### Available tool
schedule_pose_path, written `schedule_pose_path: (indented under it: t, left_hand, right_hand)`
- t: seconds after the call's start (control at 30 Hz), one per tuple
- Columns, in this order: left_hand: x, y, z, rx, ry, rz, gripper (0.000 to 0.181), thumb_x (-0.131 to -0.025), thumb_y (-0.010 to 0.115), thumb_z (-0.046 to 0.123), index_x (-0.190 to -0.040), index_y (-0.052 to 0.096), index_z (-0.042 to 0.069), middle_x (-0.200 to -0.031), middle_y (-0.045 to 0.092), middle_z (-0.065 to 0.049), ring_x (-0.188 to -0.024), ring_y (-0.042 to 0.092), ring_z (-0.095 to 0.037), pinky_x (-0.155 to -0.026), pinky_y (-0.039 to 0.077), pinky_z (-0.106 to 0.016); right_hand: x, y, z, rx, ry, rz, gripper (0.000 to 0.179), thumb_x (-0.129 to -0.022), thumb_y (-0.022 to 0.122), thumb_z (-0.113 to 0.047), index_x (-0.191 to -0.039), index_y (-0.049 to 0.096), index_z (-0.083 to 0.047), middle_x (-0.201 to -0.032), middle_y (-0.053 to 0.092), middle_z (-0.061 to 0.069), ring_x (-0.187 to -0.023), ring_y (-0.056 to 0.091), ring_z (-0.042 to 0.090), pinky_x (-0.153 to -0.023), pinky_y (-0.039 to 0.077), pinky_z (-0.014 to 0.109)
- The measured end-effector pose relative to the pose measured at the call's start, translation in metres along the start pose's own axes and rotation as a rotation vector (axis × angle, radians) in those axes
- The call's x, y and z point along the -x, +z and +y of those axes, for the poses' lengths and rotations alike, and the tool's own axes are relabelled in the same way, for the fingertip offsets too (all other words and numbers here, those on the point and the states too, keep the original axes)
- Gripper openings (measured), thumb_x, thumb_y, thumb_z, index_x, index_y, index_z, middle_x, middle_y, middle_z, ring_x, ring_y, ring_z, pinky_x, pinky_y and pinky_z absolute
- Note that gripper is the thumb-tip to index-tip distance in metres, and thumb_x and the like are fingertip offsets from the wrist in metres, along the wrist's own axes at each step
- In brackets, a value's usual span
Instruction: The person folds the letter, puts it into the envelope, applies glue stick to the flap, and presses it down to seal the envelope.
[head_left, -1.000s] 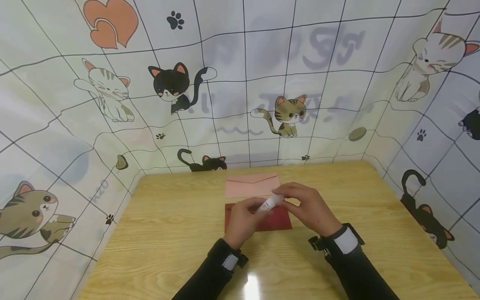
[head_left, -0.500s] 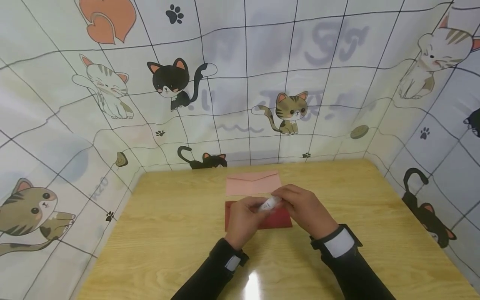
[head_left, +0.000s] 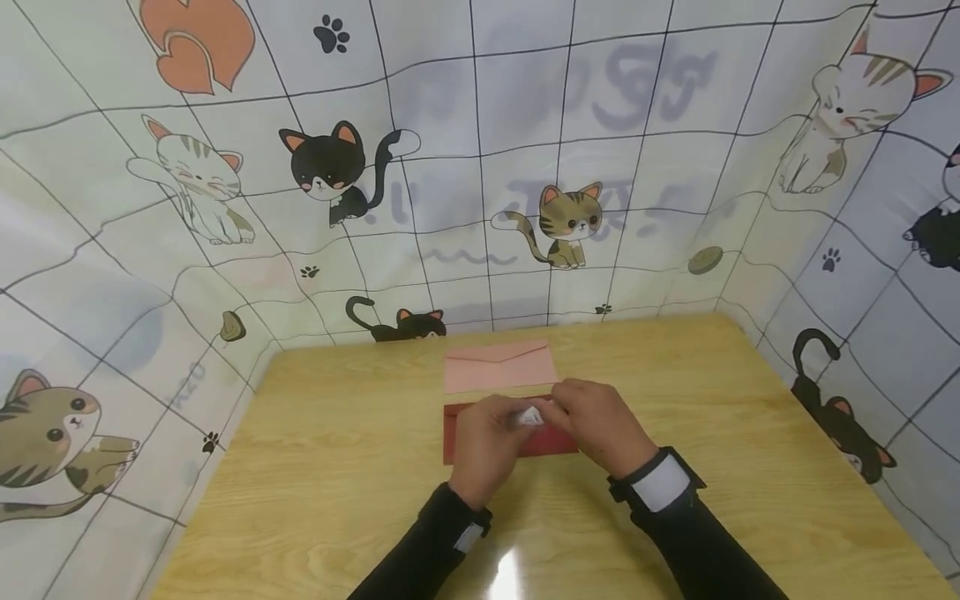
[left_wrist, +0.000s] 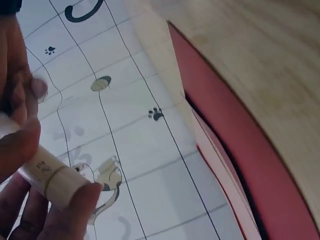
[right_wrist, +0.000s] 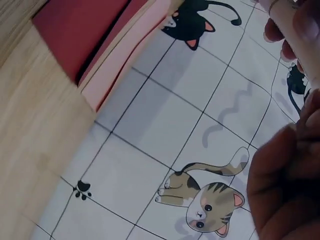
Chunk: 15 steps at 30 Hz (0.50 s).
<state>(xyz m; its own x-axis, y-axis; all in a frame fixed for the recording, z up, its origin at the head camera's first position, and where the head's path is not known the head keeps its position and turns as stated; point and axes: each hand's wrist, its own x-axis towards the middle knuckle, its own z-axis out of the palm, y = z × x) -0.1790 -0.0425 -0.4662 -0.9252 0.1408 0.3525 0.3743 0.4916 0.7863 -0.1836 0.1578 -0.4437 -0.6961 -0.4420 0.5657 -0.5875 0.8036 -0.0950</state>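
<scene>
A white glue stick point(head_left: 531, 415), a slim tube with small print, is held above the red envelope point(head_left: 551, 444). My left hand point(head_left: 483, 442) grips its body between thumb and fingers; in the left wrist view a seam circles the tube point(left_wrist: 55, 172) near its end. At the opposite end, the curled fingers of my right hand point(head_left: 600, 423) pinch it, and they cover that end. The right wrist view catches part of the tube point(right_wrist: 295, 32) at the top right. Behind the red envelope lies a pink envelope point(head_left: 498, 372), its flap line toward the back.
Both envelopes lie flat on a light wooden table point(head_left: 337, 467). A white curtain point(head_left: 450, 108) with cat drawings and grid lines hangs along the back and both sides. A bright light reflection shows on the table's near part.
My right hand has closed in on the tube's end and dropped slightly toward the left hand, covering more of the glue stick. The head view has shifted slightly.
</scene>
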Motion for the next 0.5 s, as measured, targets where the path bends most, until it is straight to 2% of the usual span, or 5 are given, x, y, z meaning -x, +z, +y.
schedule_pose_path:
  t: [0.1, 0.2, 0.27, 0.4, 0.5]
  left_hand:
    - [0.001, 0.003, 0.001, 0.001, 0.004, 0.003, 0.026, -0.09, 0.097, 0.01, -0.114, 0.091, 0.017, -0.108, 0.089, -0.001, -0.101, 0.083, -0.016, -0.088, 0.069, -0.034]
    - [0.001, 0.006, 0.0, 0.054, -0.01, -0.014, 0.026, -0.092, 0.096, 0.013, -0.117, 0.09, 0.018, -0.11, 0.089, -0.001, -0.1, 0.081, -0.015, -0.087, 0.066, -0.031]
    - [-0.001, 0.006, -0.003, 0.154, -0.045, -0.04, 0.025, -0.096, 0.093, 0.016, -0.12, 0.089, 0.017, -0.113, 0.088, -0.003, -0.101, 0.082, -0.015, -0.086, 0.067, -0.029]
    - [-0.005, 0.007, -0.011, 0.416, -0.211, -0.076, 0.025, -0.103, 0.087, 0.023, -0.126, 0.086, 0.012, -0.121, 0.087, -0.01, -0.108, 0.082, -0.017, -0.086, 0.067, -0.025]
    - [-0.007, 0.007, -0.015, 0.522, -0.298, -0.075, 0.028, -0.104, 0.086, 0.025, -0.127, 0.085, 0.01, -0.124, 0.086, -0.013, -0.115, 0.08, -0.02, -0.089, 0.064, -0.026]
  right_hand:
    - [0.001, 0.0, -0.003, -0.038, 0.129, -0.027, 0.044, -0.103, 0.082, -0.028, -0.07, 0.055, -0.017, -0.063, 0.037, -0.009, -0.059, 0.032, 0.005, -0.054, 0.024, 0.021]
    - [-0.001, -0.002, -0.004, -0.189, 0.317, -0.065, 0.052, -0.11, 0.073, -0.039, -0.066, 0.052, -0.019, -0.062, 0.034, -0.01, -0.057, 0.034, 0.007, -0.055, 0.024, 0.024]
    - [0.0, -0.002, -0.003, -0.327, 0.41, -0.103, 0.05, -0.113, 0.068, -0.045, -0.072, 0.057, -0.019, -0.065, 0.039, -0.009, -0.059, 0.039, 0.009, -0.057, 0.028, 0.026]
    - [0.006, 0.005, -0.001, -0.578, 0.487, -0.198, 0.028, -0.112, 0.073, -0.044, -0.106, 0.076, -0.017, -0.088, 0.071, -0.004, -0.079, 0.061, 0.01, -0.069, 0.048, 0.027]
    - [0.009, 0.011, -0.002, -0.699, 0.51, -0.245, 0.034, -0.108, 0.08, -0.038, -0.132, 0.076, -0.015, -0.115, 0.084, 0.003, -0.101, 0.075, 0.015, -0.081, 0.062, 0.031]
